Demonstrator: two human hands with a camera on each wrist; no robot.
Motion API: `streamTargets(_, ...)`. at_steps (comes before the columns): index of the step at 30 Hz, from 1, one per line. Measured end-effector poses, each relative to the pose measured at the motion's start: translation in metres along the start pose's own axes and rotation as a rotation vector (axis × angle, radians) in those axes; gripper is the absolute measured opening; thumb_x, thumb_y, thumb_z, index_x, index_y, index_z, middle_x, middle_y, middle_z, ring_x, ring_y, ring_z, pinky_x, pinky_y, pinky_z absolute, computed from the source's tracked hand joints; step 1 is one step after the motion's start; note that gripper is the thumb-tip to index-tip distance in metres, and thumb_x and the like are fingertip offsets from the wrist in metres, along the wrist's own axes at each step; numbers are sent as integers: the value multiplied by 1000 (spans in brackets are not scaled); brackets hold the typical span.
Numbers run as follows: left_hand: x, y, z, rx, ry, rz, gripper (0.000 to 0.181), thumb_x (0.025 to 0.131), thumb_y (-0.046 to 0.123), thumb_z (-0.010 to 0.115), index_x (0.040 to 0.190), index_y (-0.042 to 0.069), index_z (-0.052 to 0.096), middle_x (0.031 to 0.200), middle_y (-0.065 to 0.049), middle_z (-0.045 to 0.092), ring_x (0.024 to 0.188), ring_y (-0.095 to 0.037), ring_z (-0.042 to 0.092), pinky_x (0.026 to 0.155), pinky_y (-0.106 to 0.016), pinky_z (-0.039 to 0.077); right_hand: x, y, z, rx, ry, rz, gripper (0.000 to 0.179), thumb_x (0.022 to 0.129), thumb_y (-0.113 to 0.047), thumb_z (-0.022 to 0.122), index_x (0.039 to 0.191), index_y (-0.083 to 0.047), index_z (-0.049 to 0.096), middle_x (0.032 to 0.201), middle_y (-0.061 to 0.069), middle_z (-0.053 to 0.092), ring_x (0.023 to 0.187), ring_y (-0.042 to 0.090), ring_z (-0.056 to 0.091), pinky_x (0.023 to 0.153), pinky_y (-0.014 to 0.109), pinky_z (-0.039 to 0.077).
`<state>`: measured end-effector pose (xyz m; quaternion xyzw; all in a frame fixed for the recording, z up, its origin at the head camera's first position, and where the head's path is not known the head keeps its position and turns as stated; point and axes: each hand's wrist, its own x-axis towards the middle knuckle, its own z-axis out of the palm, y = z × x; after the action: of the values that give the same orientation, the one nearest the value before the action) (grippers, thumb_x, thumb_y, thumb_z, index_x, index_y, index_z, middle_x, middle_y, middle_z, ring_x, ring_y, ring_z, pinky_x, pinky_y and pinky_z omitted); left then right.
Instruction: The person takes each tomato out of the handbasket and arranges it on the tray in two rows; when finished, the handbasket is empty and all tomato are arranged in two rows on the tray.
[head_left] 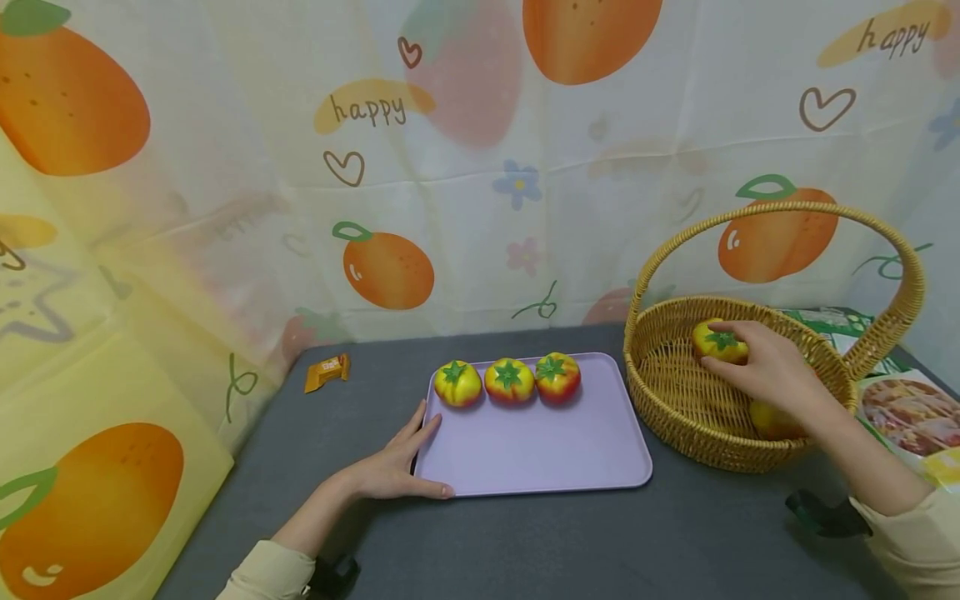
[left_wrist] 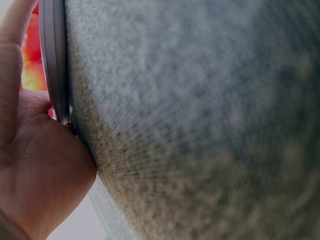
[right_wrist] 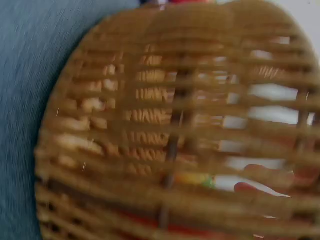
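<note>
My left hand [head_left: 393, 461] rests against the left front corner of a lilac tray [head_left: 532, 450], fingers spread along its side and thumb at the front edge. Three yellow-red tomatoes [head_left: 509, 382] with green star-shaped tops stand in a row along the tray's back. My right hand [head_left: 772, 367] reaches into a wicker basket [head_left: 675, 417] and pinches another tomato [head_left: 708, 340] between thumb and fingers. Below that forearm, a yellowish fruit [head_left: 772, 421] lies in the basket, partly covered. In the right wrist view the basket's weave [right_wrist: 170, 125] fills most of the picture, blurred; the hand is hidden.
A small orange-brown wrapped packet [head_left: 327, 372] lies at the back left of the dark grey table [head_left: 570, 542]. The basket's tall arched handle [head_left: 780, 208] rises above the right hand. Printed packaging [head_left: 911, 408] lies right of the basket. A fruit-patterned cloth [head_left: 465, 208] hangs behind.
</note>
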<state>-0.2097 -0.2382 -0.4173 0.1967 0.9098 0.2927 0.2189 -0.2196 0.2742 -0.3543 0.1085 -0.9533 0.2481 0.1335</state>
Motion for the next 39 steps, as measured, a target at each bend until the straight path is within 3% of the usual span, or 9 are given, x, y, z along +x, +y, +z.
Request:
streamTargets(7,-1,0,0,4,3,9,112,77,56,76,158,15,10,162,-10,-17,147,-38,-2,109,-66,12,8,15,0,-33,-33,-15,56,89,-23,70,129,11,51,128,38,47,114,54,44,86,67,36)
streamTargets(11,-1,0,0,2,4,12,112,77,56,76,158,15,10,162,-11,-16,147,-38,-2,109,-66,12,14,20,2,-39,-64,-30,60,88,-21,71,131,14,49,131,39,43,118,56,39,91,68,33)
streamTargets(21,-2,0,1,-11,8,11,112,77,55,77,158,15,10,162,-11,-16,147,-37,-2,110,-65,13,27,31,3,-68,-166,-12,68,87,-21,72,137,14,41,134,40,36,121,58,33,94,70,29)
streamTargets(39,-1,0,0,-11,16,30,112,77,54,77,158,13,11,162,-12,-15,147,-37,-2,110,-63,14,37,42,7,-89,-237,-3,81,84,-15,74,142,18,28,135,43,32,119,58,34,90,67,34)
